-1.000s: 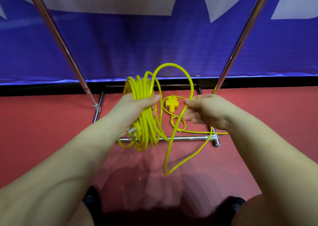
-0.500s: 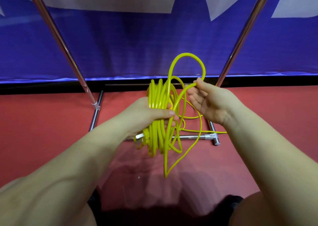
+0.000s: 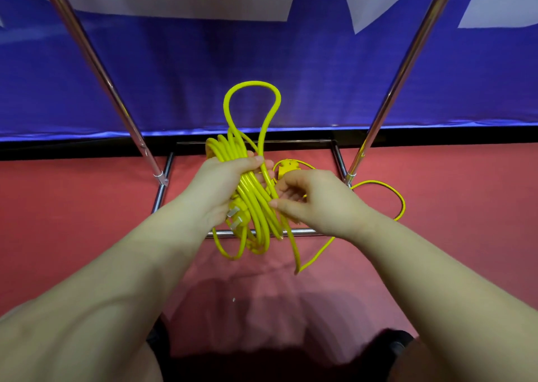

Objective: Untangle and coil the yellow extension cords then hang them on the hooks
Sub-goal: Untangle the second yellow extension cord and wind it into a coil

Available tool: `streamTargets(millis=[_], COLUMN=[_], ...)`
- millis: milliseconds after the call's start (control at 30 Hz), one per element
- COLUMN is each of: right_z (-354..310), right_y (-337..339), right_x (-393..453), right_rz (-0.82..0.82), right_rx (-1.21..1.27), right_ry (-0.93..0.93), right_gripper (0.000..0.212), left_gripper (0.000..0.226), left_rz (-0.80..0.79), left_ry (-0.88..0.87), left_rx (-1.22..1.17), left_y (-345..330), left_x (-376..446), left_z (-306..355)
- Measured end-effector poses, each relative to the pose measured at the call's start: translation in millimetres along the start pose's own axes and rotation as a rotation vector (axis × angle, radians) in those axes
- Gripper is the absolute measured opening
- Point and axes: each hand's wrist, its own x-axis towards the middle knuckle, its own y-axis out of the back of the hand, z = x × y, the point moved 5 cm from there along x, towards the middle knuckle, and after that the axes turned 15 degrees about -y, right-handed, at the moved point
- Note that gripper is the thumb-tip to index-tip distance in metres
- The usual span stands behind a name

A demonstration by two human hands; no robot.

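Observation:
My left hand point(image 3: 217, 189) grips a bundle of coiled yellow extension cord point(image 3: 253, 204), thumb over the strands. The cord's plug point(image 3: 237, 217) with metal pins lies by my left palm. One fresh loop point(image 3: 251, 90) stands up above the bundle. My right hand point(image 3: 314, 199) is against the coil's right side, its thumb touching the strands and its fingers curled round a strand behind. Loose cord point(image 3: 390, 192) trails from there over the floor to the right. The yellow socket end point(image 3: 288, 166) lies on the floor behind my hands. No hooks are in view.
A metal rack stands ahead: two slanted chrome poles point(image 3: 96, 70) point(image 3: 407, 64) rise from a rectangular base frame point(image 3: 302, 231) on the red floor point(image 3: 72, 221). A blue and white banner point(image 3: 320, 76) hangs behind it. My knees are at the bottom edge.
My right hand came down from the top of the new loop to the coil's right side. The loop now stands above my left hand, and the socket end shows again behind.

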Motion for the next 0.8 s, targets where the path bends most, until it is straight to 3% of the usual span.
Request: streamTargets(millis=[67,133,233,300,400,500,667,800], right_z=[-2,1,16,30,42,40,41,37], right_y=[6,6,-7,-17,-16,1,36,45], right_x=[-1,-1,0,-3,-8,-4,4,1], right_rz=[0.102,0.095,-0.127,-0.270,-0.348,-0.175,0.285,0.411], right_rx=[-0.086,-0.142,-0.204,-0.409,-0.507,-0.355,0.023,0.166], right_ry=[0.020,-0.009,-0.157,-0.239,-0.307,-0.303,-0.292,-0.300], right_gripper=[0.011,0.012,0.016,0.020,0.031,0.025,0.025,0.024], left_gripper=[0.012,0.011,0.011,0.009,0.005,0.006,0.002,0.005], left_rz=[0.039,0.051,0.070,0.098,0.131,0.145,0.119,0.027], left_ry=[-0.006,-0.017,-0.044,-0.043,-0.021,0.010,0.048,0.048], left_rx=[-0.045,-0.055,-0.037,-0.039,-0.052,-0.082,0.064,0.161], left_y=[2,1,2,9,25,36,41,32], left_x=[4,4,6,11,21,26,22,15], left_z=[1,0,1,6,10,8,1,-1])
